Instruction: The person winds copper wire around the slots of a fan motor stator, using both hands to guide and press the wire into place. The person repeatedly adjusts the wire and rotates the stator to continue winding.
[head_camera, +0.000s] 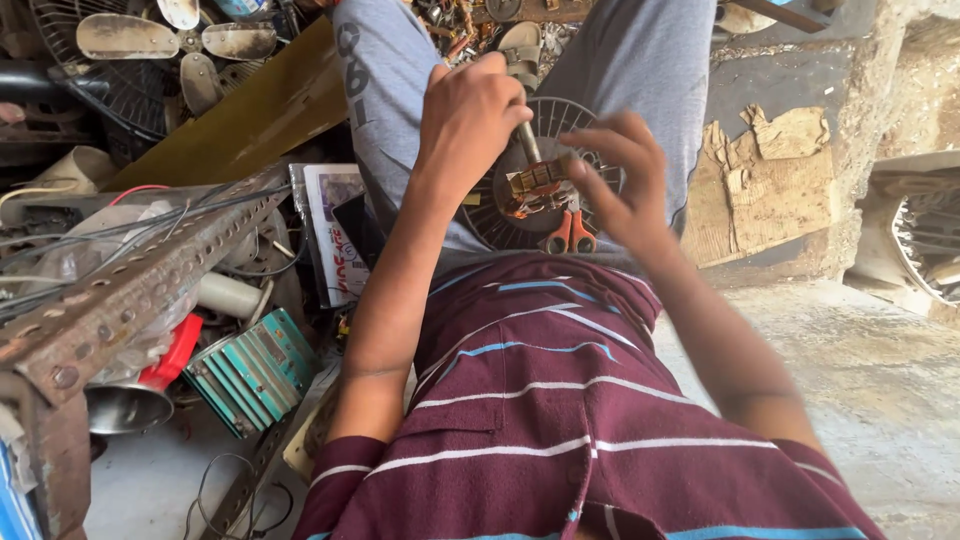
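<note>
My left hand (475, 115) is closed around the handle of a thin metal tool (527, 143), whose tip points down at a small motor core with copper windings (535, 185). The core rests on a round dark fan grille (590, 125) lying in my lap, between my grey trouser legs. Blurred from movement, my right hand (620, 180) hovers over the right side of the core with fingers spread and holds nothing. Orange-handled pliers (570, 235) lie on the grille just below the core.
A rusty perforated angle bar (130, 290) crosses the left side above wires, a teal finned block (255, 370) and a red-capped metal can (135, 400). An old fan with beige blades (180, 45) stands at top left. Torn cardboard (770, 180) lies right on the concrete.
</note>
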